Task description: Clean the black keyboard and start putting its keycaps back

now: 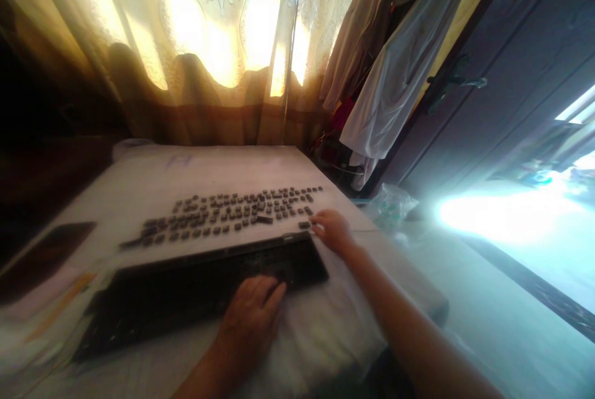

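A black keyboard base [186,287], its keycaps off, lies at a slant across the white-covered table [232,166]. My left hand [255,309] is on the base's near edge toward the right, fingers bent and close together, gripping it. Beyond the base, loose dark keycaps [223,214] are spread in several rough rows. At the right end of the nearest rows, my right hand [332,228] has its thumb and fingers pinched at a dark wide keycap [304,225]. Blur hides the exact contact at the fingertips.
A dark flat object [46,256] and an orange strip-like thing [62,306] lie at the left. Patterned curtains [204,27] hang behind the table. Hanging clothes [390,77], a door with a handle [469,82] and a clear plastic bag [393,201] are on the right.
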{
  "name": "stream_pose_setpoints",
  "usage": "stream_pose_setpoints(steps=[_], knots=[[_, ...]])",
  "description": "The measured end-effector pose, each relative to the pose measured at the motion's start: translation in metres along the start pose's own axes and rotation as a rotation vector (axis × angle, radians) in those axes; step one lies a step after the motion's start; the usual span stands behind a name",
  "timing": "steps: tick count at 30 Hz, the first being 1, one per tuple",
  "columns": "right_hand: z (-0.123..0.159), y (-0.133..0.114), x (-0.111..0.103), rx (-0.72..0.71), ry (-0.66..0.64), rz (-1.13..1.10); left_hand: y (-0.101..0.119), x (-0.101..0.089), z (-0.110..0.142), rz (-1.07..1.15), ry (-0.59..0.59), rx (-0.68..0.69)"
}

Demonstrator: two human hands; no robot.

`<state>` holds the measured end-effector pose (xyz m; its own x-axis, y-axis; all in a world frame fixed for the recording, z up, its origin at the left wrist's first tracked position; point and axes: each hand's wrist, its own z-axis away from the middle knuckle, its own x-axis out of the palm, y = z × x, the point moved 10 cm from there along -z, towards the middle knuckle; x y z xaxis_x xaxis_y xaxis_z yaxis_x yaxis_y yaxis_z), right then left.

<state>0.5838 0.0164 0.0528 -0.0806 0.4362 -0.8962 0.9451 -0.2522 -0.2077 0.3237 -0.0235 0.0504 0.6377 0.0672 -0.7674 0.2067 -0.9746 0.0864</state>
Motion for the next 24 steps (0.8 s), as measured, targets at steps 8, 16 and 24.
stream_pose_setpoints(steps=[8, 16, 24], knots=[[-0.020, -0.002, 0.027, -0.031, -0.216, 0.140, 0.000, -0.001, -0.001, 0.014, 0.002, 0.000], [-0.024, -0.005, 0.031, -0.030, -0.219, 0.122, 0.002, -0.001, -0.003, 0.027, -0.014, 0.003], [-0.009, -0.008, 0.000, -0.036, -0.034, -0.052, 0.001, 0.002, -0.002, 0.027, -0.039, 0.006]])
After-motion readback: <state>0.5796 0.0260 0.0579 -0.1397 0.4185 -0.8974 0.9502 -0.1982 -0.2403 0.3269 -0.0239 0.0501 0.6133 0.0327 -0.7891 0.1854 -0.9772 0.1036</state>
